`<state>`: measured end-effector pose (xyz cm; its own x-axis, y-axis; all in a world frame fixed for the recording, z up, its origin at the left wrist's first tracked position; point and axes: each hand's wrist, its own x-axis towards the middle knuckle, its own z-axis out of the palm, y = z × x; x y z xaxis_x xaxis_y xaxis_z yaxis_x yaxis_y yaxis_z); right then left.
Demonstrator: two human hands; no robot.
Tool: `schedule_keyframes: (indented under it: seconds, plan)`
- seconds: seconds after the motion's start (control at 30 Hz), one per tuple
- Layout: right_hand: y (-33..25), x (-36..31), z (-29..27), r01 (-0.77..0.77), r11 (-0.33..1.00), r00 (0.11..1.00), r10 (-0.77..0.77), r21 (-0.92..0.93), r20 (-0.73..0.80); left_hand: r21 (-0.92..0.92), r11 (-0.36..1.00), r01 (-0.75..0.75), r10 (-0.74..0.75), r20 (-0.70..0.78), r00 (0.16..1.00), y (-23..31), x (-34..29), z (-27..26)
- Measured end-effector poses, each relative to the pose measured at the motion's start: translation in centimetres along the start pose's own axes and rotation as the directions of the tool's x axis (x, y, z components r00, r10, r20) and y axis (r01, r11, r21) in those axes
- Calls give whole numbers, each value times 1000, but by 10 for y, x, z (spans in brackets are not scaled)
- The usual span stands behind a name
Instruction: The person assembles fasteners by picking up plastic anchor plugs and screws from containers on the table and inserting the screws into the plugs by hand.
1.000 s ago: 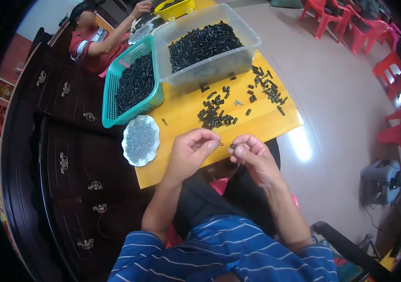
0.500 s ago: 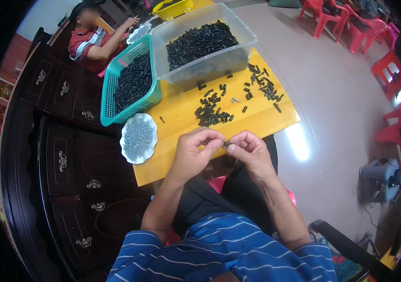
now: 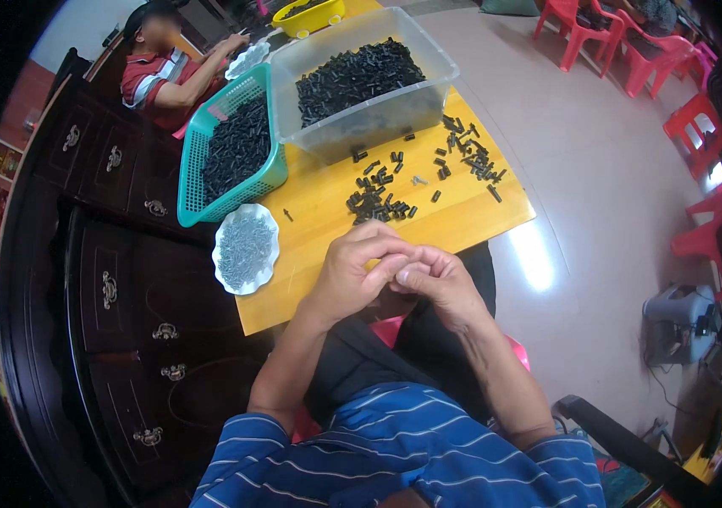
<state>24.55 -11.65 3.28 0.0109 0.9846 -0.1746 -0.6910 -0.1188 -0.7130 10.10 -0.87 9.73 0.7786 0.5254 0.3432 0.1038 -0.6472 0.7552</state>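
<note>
The left hand [image 3: 352, 275] and right hand [image 3: 437, 284] are pressed together at the near edge of the yellow wooden table [image 3: 327, 254], above the person's lap. Both sets of fingers are curled shut against each other; whatever they pinch between them is hidden, so I cannot tell what they grip. Just beyond the hands lies a pile of small black plastic pieces [image 3: 378, 199], with more strewn to the right. A white scalloped dish of small metal screws [image 3: 244, 248] sits just left of the left hand. Farther back stand a teal basket [image 3: 196, 182] and a clear plastic bin [image 3: 340, 135], both holding black pieces.
</note>
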Motion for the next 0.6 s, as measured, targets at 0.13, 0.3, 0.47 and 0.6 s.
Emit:
schedule_keyframes:
  seconds: [0.13, 0.3, 0.47, 0.6]
  plan:
    - [-6, -1, -2, -3, 997, 1000, 1, 74, 24, -2, 999, 34, -34, 27, 999, 10, 0, -8]
    - [-5, 1, -1, 58, 992, 998, -56, 110, -16, 145, 989, -17, 7, 69, 998, 19, 4, -8]
    - [-8, -1, -2, -18, 999, 1000, 18, 29, 0, 369, 914, -169, 107, 183, 977, 10, 8, -6]
    - [-10, -2, -2, -35, 999, 999, 35, -12, -10, 356, 921, -159, 108, 160, 981, 8, 7, -4]
